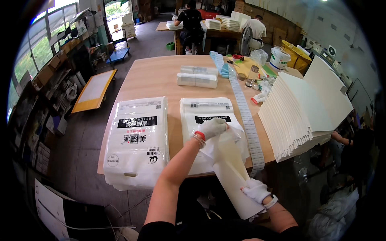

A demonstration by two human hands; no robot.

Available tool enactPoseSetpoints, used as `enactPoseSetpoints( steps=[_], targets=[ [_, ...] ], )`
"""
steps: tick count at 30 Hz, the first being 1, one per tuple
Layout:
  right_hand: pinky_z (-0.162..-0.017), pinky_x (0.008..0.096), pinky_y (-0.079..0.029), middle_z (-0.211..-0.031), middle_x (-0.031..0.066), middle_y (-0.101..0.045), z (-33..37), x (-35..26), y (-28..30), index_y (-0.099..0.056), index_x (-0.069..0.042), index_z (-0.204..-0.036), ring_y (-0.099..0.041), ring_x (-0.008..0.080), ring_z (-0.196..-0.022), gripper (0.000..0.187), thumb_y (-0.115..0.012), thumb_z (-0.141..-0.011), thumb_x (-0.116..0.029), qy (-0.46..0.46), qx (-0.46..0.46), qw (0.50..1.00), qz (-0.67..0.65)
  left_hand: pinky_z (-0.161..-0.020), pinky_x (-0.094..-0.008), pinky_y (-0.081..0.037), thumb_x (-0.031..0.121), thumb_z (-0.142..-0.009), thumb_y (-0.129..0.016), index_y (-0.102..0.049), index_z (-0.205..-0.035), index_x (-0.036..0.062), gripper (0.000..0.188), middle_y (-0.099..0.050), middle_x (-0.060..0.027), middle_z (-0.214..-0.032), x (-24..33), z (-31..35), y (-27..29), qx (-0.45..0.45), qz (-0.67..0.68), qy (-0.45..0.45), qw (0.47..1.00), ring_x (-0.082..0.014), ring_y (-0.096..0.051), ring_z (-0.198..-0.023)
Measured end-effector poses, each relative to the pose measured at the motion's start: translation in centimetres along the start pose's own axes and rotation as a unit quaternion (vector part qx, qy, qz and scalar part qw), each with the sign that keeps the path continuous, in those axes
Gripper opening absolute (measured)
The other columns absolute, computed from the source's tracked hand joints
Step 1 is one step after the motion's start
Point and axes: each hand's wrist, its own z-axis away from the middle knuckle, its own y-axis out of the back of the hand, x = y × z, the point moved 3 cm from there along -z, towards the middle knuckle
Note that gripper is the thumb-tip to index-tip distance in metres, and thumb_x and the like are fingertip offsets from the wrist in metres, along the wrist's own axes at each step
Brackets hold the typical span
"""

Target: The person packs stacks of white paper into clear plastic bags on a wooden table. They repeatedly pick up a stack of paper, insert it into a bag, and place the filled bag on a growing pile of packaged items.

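White-gloved left hand (215, 127), fingers bunched, seemingly pinches thin white plastic (240, 140); white-gloved right hand (256, 190) grips curled cream paper (231, 166) across the near edge of the pale wooden table (157, 76). Tighter bending could crease it.

The surface (155, 76) is wood-toned; a left bag stack (136, 146) overhangs its near edge; a right bag stack (205, 105) lies apart from it; beyond lie two pale bundles (197, 80); rightward, a long printed strip (243, 116).
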Motion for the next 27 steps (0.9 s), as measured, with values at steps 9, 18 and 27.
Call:
enactPoseSetpoints(
  steps=[9,18,27],
  targets=[
    [-0.074,0.0414,-0.047,-0.091,0.0153,-0.064,-14.1,-1.4,2.7,-0.062,-0.004,-0.092,-0.06,0.0335,-0.084,0.04,-0.057,-0.077,-0.041,0.032,0.137,0.985,0.098,-0.071,-0.0388,-0.049,0.018,-0.073,-0.056,-0.063,-0.093,0.0139,0.022,-0.06,-0.0114,-0.096,4.1,3.5,-6.9,0.095,-0.207,-0.239,0.944,-0.0292,-0.058,-0.081],
    [-0.065,0.0241,-0.046,-0.085,0.0032,-0.062,-10.7,-2.7,3.2,-0.062,-0.003,-0.098,-0.057,0.0094,-0.075,0.02,-0.058,-0.082,-0.016,0.054,0.099,0.88,-0.462,-0.079,-0.0391,-0.049,0.013,-0.071,-0.065,-0.031,-0.131,-0.0046,0.071,-0.03,-0.0255,-0.133,-11.3,8.2,-11.0,0.421,-0.073,-0.146,0.892,-0.0371,-0.055,-0.099],
    [-0.071,0.0288,-0.047,-0.091,0.0032,-0.061,-15.1,-2.4,1.4,-0.058,0.0,-0.105,-0.057,0.0131,-0.08,0.029,-0.058,-0.084,-0.02,0.103,0.017,0.809,-0.578,-0.071,-0.0429,-0.047,0.018,-0.08,-0.053,-0.061,-0.098,0.006,0.023,-0.062,-0.0193,-0.088,-10.6,10.5,-13.4,0.31,0.051,-0.045,0.948,-0.0368,-0.059,-0.081]
  ],
)
